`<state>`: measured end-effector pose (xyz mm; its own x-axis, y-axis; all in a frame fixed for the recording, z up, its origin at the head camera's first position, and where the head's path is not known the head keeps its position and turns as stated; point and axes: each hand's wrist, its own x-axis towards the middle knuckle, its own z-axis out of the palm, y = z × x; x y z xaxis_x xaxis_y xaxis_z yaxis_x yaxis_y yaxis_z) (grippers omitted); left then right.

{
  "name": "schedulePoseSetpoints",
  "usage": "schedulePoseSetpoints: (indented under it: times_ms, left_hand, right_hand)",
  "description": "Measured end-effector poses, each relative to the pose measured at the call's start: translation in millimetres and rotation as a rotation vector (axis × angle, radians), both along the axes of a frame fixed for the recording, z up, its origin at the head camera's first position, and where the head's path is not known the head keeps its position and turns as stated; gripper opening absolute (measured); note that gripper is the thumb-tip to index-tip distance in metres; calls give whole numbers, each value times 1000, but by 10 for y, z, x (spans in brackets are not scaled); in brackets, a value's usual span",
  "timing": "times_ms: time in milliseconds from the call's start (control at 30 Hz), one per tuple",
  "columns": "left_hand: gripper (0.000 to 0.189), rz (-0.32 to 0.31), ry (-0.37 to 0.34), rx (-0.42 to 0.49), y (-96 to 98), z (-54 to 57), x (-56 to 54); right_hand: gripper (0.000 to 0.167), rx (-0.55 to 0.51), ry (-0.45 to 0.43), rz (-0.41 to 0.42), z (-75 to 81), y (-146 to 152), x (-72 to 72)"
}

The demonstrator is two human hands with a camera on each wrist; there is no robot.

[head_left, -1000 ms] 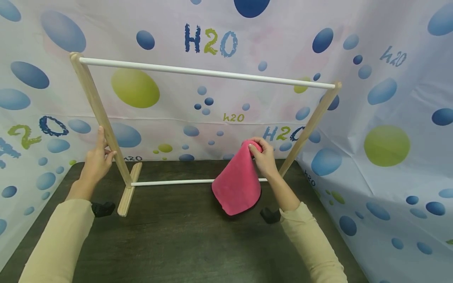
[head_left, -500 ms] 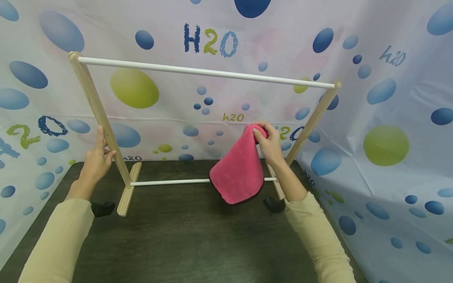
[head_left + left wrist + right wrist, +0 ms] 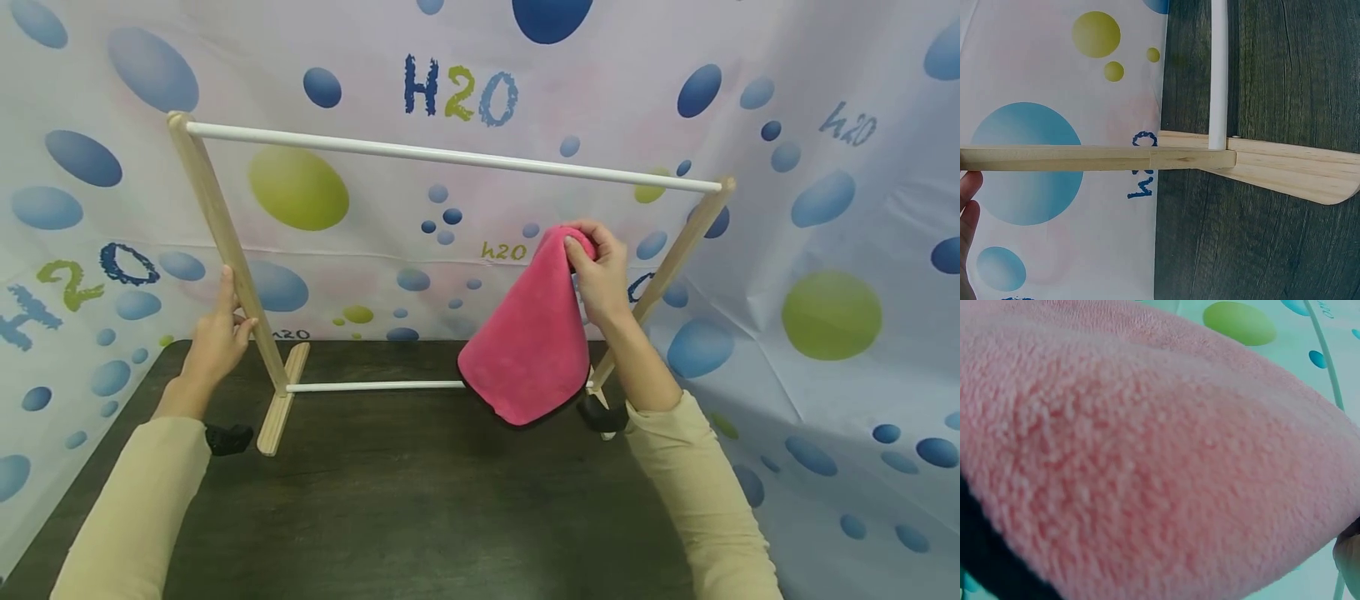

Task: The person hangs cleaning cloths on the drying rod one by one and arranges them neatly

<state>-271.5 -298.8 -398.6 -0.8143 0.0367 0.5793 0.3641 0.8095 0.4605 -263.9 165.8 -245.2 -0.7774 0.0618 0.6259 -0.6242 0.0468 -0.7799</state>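
My right hand [image 3: 602,271] pinches a pink cloth [image 3: 528,333] by its bunched top, thumb in front. The cloth has a dark edging and hangs down in a point before the rack's lower bar. Its fuzzy pink cloth [image 3: 1166,456] surface fills most of the right wrist view, with a fingertip at the right edge. My left hand [image 3: 217,337] touches the left wooden post [image 3: 225,221] of the rack, index finger straight along it. Fingertips [image 3: 969,187] show against the side of that post [image 3: 1085,158] in the left wrist view.
A white top bar [image 3: 450,157] joins the two posts, and a lower white bar [image 3: 375,386] runs near the dark wooden table [image 3: 412,517]. The right post [image 3: 682,250] stands close to my right arm. A dotted, printed backdrop [image 3: 420,283] encloses the back and sides.
My right hand has risen and moved right, lifting the pink cloth higher beside the right post. The left hand stays at its post. The head view has shifted slightly.
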Motion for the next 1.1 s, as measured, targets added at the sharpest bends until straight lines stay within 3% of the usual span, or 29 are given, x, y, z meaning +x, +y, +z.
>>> schedulePoseSetpoints:
  times_ms: [300, 600, 767, 1100]
  left_hand:
    - [88, 8, -34, -3, 14, 16, 14]
    - [86, 1, -35, -1, 23, 18, 29]
    - [86, -8, -7, -4, 28, 17, 36]
    - [89, -20, 82, -14, 22, -23, 13]
  right_hand:
    - [17, 7, 30, -19, 242, -17, -5]
    - [19, -77, 70, -11, 482, -74, 18]
    - [18, -132, 83, -1, 652, -115, 19]
    - [12, -214, 30, 34, 1027, -160, 23]
